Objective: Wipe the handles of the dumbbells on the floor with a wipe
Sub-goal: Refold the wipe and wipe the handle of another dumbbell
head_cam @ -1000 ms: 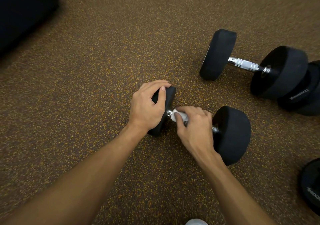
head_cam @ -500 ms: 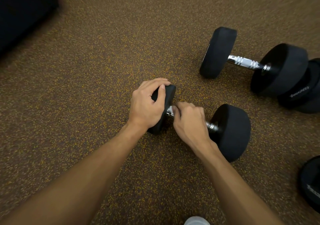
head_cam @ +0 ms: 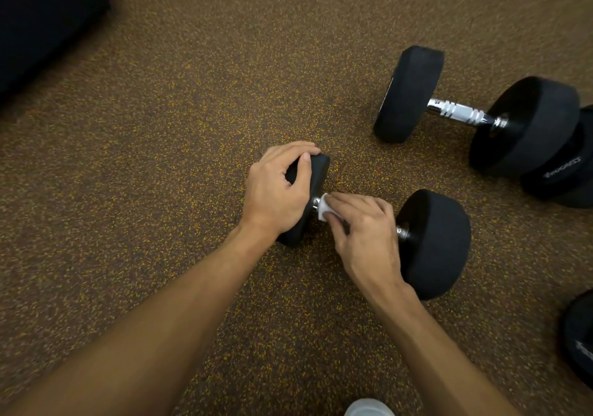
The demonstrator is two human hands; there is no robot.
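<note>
Head view: my right hand (head_cam: pixel 362 232) is curled over the handle (head_cam: pixel 401 232) of the near dumbbell (head_cam: pixel 433 242), pressing a white wipe (head_cam: pixel 324 207) around the bar at its left end, right against the left weight. Most of the bar is hidden under my fingers; only a short chrome stub shows at the right weight. My left hand (head_cam: pixel 277 191) is clamped on top of the left weight (head_cam: pixel 317 168), pinning the dumbbell to the floor (head_cam: pixel 192 126).

Step in hand: wiping this handle, wipe at the left end of the stroke. Next move, as I judge it: drag the wipe right along the bar to the exposed stub, keeping it wrapped so the underside gets covered, left hand holding so nothing rolls.

Second dumbbell (head_cam: pixel 475 107) lies well apart, up right, handle bare, no wipe on it. Looks like that's the next one. Another black weight (head_cam: pixel 564 171) sits just behind it, one more (head_cam: pixel 577 345) at the right edge.

Containers: a pale rounded thing (head_cam: pixel 369 409) at the bottom edge, maybe a lid or bottle. Can't tell, contents not visible.
</note>
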